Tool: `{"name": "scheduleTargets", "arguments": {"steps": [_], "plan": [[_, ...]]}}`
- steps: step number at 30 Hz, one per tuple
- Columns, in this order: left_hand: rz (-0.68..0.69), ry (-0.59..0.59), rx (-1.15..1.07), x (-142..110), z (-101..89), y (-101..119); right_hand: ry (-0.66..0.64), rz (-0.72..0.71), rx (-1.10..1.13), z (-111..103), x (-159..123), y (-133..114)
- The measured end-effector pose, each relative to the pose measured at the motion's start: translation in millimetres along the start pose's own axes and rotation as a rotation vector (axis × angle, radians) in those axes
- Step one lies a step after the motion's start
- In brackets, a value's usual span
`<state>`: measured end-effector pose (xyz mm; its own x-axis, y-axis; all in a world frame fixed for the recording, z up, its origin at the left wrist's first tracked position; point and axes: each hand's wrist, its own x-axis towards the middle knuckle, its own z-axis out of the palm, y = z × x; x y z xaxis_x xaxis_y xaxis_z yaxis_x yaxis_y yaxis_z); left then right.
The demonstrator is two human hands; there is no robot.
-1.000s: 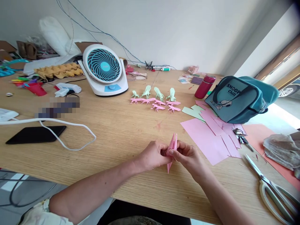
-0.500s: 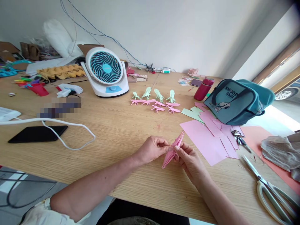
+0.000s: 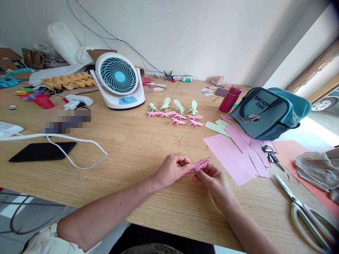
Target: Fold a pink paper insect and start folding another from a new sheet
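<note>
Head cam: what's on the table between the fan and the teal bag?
In the head view: green paper figures, pink paper figures, then loose green sheets and the red bottle beside the bag.

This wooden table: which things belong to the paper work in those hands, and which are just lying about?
Likely part of it:
pink folded paper, pinched by the left hand and right hand
pink sheets
green paper
pink folded figures
green folded figures
scissors

Probably just lying about:
fan
red bottle
teal bag
keys
</note>
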<state>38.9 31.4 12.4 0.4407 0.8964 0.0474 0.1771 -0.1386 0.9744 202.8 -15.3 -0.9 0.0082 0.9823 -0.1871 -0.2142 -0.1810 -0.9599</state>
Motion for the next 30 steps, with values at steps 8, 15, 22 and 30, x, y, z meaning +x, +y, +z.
{"name": "scheduleTargets", "arguments": {"steps": [8,15,22,30], "plan": [[0.113,0.104,0.073,-10.4,12.2,-3.6,0.028,-0.001,0.029,3.9,-0.9,4.4],[0.138,0.088,0.258,-8.4,7.5,-3.4,0.041,-0.025,-0.006,2.3,-0.9,2.9],[0.072,-0.034,0.084,-5.9,1.3,-1.1,0.031,-0.030,0.015,0.1,-0.5,3.0],[0.016,0.013,0.115,-2.9,0.8,-7.9,0.045,-0.031,0.031,2.9,-0.1,2.7]]}}
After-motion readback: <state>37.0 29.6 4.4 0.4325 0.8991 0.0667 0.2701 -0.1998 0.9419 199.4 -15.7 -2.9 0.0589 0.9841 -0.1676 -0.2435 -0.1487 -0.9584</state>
